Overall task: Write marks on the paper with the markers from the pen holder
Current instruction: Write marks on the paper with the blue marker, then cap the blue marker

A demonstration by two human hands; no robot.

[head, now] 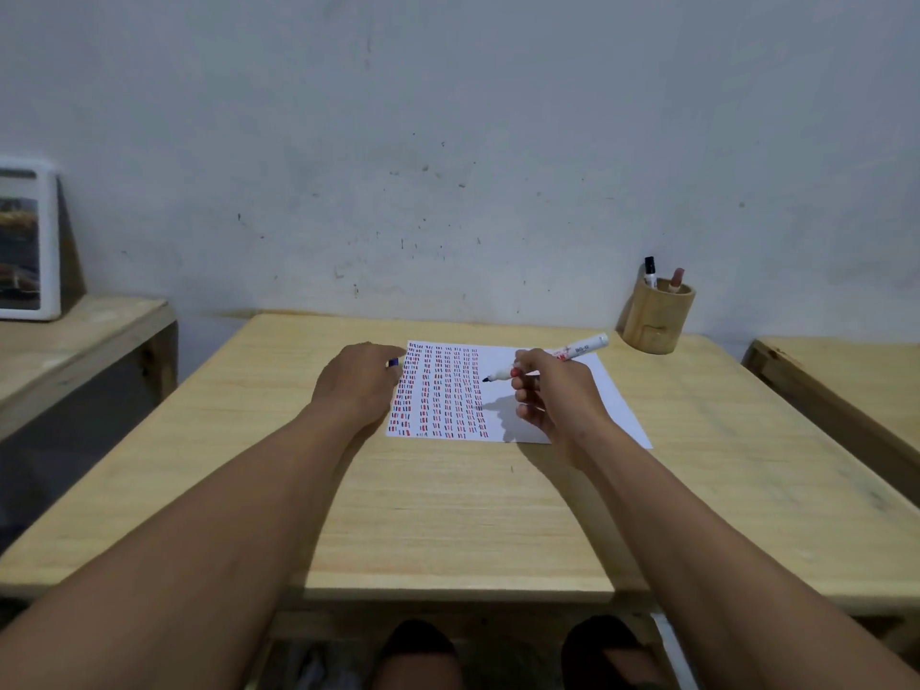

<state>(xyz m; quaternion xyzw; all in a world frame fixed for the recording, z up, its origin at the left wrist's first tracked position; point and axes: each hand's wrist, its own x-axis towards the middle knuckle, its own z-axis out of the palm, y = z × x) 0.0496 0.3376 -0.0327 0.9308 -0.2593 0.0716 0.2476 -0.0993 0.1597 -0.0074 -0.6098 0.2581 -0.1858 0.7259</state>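
Note:
A white sheet of paper (612, 395) lies on the wooden table (448, 515), its left half filled with columns of short red and dark blue marks. My right hand (552, 390) holds an uncapped white marker (580, 352) with its dark tip just above the paper, right of the marks. My left hand (358, 381) rests at the paper's left edge, curled around a small blue object (393, 363), mostly hidden. A bamboo pen holder (654, 318) stands at the back right with a black-capped marker (650, 271) and a reddish one (676, 279) inside.
A second wooden table (841, 381) stands to the right and a lower bench (74, 341) to the left with a white framed box (30, 241). A grey wall runs close behind the table. My knees show under the front edge.

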